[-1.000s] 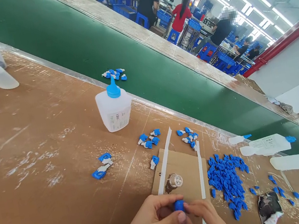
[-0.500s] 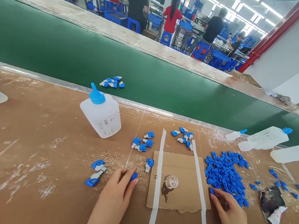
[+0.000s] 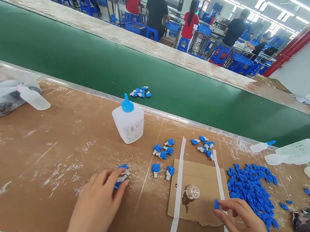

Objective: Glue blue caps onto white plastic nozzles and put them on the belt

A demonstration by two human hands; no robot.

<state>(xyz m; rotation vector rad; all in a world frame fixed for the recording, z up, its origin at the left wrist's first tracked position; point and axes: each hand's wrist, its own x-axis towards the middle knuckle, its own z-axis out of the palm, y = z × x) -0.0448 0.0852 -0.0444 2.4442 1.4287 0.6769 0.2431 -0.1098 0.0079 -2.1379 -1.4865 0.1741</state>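
At a brown table, a worker's right hand has its grip closed on a small blue piece by the four-o'clock corner of a cardboard square. Out at nine o'clock, the left hand straddles a blue-and-white pair with thumb and fingers; whether that grip has closed, I cannot tell. Bare surface opens wide toward ten o'clock, the near edge passing under the left forearm toward eight, a green belt bordering the far side. A bottle stands at eleven; a blue heap crowds the cardboard at three. Moments earlier the right hand was at that heap, and a lone blue-and-white piece lay by the cardboard's ten-o'clock corner; now a second piece sits beside it.
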